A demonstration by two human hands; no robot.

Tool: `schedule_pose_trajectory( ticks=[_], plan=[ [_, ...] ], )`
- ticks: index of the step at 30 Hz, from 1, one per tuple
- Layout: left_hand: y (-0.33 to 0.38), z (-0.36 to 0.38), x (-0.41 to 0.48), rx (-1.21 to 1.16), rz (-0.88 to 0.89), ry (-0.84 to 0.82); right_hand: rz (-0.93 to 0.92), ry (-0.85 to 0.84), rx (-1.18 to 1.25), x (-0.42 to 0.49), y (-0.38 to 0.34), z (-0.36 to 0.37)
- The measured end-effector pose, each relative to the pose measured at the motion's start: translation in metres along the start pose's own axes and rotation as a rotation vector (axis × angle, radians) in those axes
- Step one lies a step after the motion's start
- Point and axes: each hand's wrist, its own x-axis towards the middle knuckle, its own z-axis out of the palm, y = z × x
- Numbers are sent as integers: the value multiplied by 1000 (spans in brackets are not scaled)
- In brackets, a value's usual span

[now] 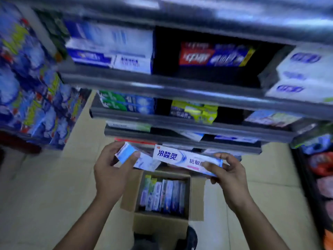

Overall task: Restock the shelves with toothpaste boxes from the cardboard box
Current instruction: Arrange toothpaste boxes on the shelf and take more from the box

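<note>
My left hand (111, 170) grips a pale blue and white toothpaste box (137, 157) by its near end, pointing away toward the shelves. My right hand (228, 172) holds a second white toothpaste box (180, 158) with blue characters, turned sideways, by its right end. Both boxes hover above the open cardboard box (162, 221) on the floor, where several toothpaste boxes (164, 195) stand upright in a row. The grey shelves (180, 91) in front carry more toothpaste boxes, with dark gaps in the middle of the upper two tiers.
Stacked blue packages (32, 98) fill a rack on the left. Red and orange packs (322, 177) line the right edge. A red and blue toothpaste box (214, 55) sits deep on the upper shelf. The floor is beige tile (45, 186). A dark shoe (191, 237) shows near the carton.
</note>
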Motion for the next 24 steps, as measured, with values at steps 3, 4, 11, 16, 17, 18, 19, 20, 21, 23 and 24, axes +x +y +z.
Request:
schedule_pose_trajectory(
  ticks=[3, 4, 11, 16, 17, 18, 19, 20, 21, 23, 24],
  plan=[
    [58, -6, 20, -124, 44, 41, -53, 18, 62, -18, -50, -4],
    [75, -7, 25, -140, 55, 42, -81, 24, 79, -25, -65, -6],
    [176, 3, 63, -326, 24, 77, -309, 81, 143, -58, -148, -8],
    [230, 9, 74, -234, 76, -123, -414, 97, 193, -71, -192, -13],
    [241, 9, 75, -218, 62, -182, -433, 100, 200, -73, -200, -15],
    [254, 8, 77, -213, 53, -236, -461, 96, 209, -75, -210, -17],
    [264, 8, 78, -215, 49, -282, -490, 81, 217, -77, -218, -19],
    [274, 8, 80, -220, 49, -315, -519, 61, 218, -78, -227, -21],
    [285, 8, 80, -222, 49, -348, -542, 42, 217, -80, -235, -23],
    [303, 10, 78, -234, 54, -400, -577, 32, 220, -81, -250, -25],
    [309, 11, 78, -254, 63, -408, -598, 37, 231, -80, -258, -27]
  ],
)
